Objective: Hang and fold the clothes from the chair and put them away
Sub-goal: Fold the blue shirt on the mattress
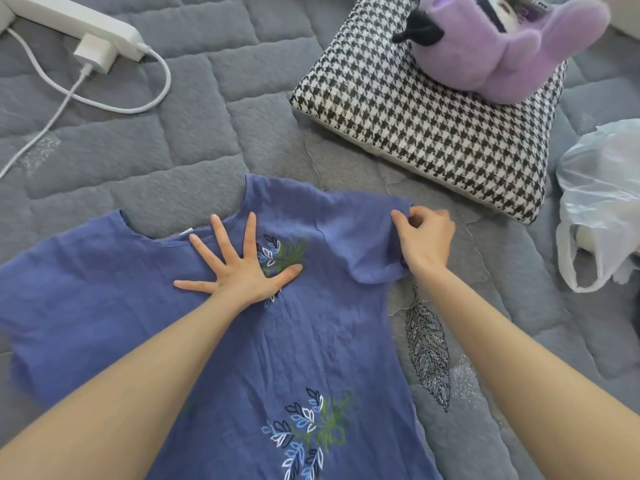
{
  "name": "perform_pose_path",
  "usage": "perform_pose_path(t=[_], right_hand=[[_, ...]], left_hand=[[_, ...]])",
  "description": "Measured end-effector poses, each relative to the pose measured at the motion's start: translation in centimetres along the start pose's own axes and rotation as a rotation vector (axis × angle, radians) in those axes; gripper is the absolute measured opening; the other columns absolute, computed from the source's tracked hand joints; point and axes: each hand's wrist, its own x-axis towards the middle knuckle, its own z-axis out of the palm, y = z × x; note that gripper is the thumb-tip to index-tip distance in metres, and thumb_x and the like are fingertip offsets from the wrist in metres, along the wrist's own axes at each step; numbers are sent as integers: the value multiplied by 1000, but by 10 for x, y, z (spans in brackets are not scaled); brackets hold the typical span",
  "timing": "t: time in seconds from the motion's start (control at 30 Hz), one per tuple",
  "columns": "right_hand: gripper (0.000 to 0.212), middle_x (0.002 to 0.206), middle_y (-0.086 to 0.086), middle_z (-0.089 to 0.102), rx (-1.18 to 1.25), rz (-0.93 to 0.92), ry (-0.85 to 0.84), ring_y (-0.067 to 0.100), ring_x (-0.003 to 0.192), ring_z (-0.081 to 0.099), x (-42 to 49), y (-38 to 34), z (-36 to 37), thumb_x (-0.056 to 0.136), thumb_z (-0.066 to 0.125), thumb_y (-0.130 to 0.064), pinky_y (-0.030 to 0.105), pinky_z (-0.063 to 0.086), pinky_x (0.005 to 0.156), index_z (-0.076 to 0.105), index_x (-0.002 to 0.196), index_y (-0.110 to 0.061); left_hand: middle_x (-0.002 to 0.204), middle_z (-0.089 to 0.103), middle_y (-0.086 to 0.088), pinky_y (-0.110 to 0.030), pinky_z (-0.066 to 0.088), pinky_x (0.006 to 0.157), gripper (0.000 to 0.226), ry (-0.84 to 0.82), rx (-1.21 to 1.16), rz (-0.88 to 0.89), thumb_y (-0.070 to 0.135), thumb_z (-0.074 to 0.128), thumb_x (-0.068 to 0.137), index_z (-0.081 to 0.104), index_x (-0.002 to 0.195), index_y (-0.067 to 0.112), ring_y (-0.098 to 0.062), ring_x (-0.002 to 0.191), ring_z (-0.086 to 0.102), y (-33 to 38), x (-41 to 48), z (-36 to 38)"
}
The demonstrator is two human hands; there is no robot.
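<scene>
A blue short-sleeved shirt [311,341] with embroidered leaf patterns lies spread flat on the grey quilted bed [173,140], neckline toward the far side. My left hand [239,268] presses flat on the chest just below the collar, fingers spread wide. At the edge of the right sleeve, my right hand [424,237] pinches the cloth between its fingers. The left sleeve reaches toward the left edge of the view.
A black-and-white houndstooth cushion [415,126] lies at the far right with a purple plush toy [498,46] on it. A translucent plastic bag [602,202] sits at the right edge. A white power strip [69,19] with a plugged charger and cable [138,102] lies at the far left.
</scene>
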Motion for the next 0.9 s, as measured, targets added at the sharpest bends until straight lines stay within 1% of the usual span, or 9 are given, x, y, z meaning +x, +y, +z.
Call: perform_pose_path(t=[0.17, 0.23, 0.33, 0.37, 0.43, 0.57, 0.7, 0.83, 0.9], right_hand=[[14, 75, -10, 54, 272, 59, 131, 5, 68, 47, 23, -19, -4, 97, 48, -28, 27, 37, 62, 57, 91, -19], [18, 86, -9, 60, 256, 72, 128, 12, 82, 54, 30, -21, -4, 99, 44, -28, 28, 39, 72, 61, 102, -23], [32, 123, -3, 62, 144, 74, 28, 19, 112, 53, 31, -17, 1, 102, 38, -33, 26, 34, 85, 56, 127, -28], [35, 126, -3, 60, 111, 72, -28, 19, 116, 52, 29, -13, 3, 101, 38, -37, 26, 34, 87, 51, 134, -30], [43, 106, -8, 62, 92, 77, -100, 19, 106, 56, 21, -6, 4, 99, 41, -45, 29, 37, 85, 42, 140, -32], [44, 83, -18, 53, 128, 177, -49, 16, 88, 58, -4, 12, 6, 90, 47, -61, 32, 40, 76, 52, 110, -21], [36, 73, -10, 56, 22, 107, -88, 23, 82, 59, -21, 22, 10, 91, 53, -52, 39, 46, 79, 55, 83, -17], [34, 73, 0, 56, -64, 125, 123, 28, 75, 53, -17, 29, -1, 97, 45, -45, 37, 38, 66, 50, 81, -15], [34, 74, 2, 54, -180, 96, 116, 26, 71, 46, -18, 39, -6, 100, 40, -44, 34, 31, 63, 48, 86, -15]], left_hand=[[129, -61, 10, -85, -10, 80, 117, 11, 4, -2, 103, 27, 35, -42, 120, 61, -34, 124, -50, 0, 1, 3], [130, -60, 10, -85, -10, 80, 117, 23, 8, -2, 104, 26, 35, -42, 120, 61, -32, 121, -52, -1, 1, 4], [131, -60, 10, -85, -11, 79, 118, 29, 13, 0, 104, 25, 34, -42, 121, 60, -31, 118, -54, -1, 1, 5], [131, -60, 10, -85, -11, 79, 118, 28, 12, 3, 104, 25, 34, -42, 121, 60, -32, 119, -53, -1, 1, 5], [131, -60, 10, -85, -11, 79, 118, 25, 4, 5, 104, 24, 33, -41, 121, 61, -33, 121, -52, -1, 0, 5], [130, -60, 10, -85, -11, 80, 119, 22, 1, 5, 105, 23, 31, -41, 121, 61, -34, 124, -50, 0, 0, 4], [130, -60, 10, -85, -10, 80, 120, 28, 9, -2, 105, 22, 30, -41, 121, 61, -33, 125, -49, 0, 0, 4], [131, -59, 10, -85, -10, 81, 119, 38, 10, 4, 105, 24, 31, -41, 121, 61, -33, 125, -48, -1, 2, 6], [131, -60, 9, -85, -9, 81, 118, 53, 14, -1, 104, 25, 33, -41, 121, 61, -33, 125, -49, -1, 3, 7]])
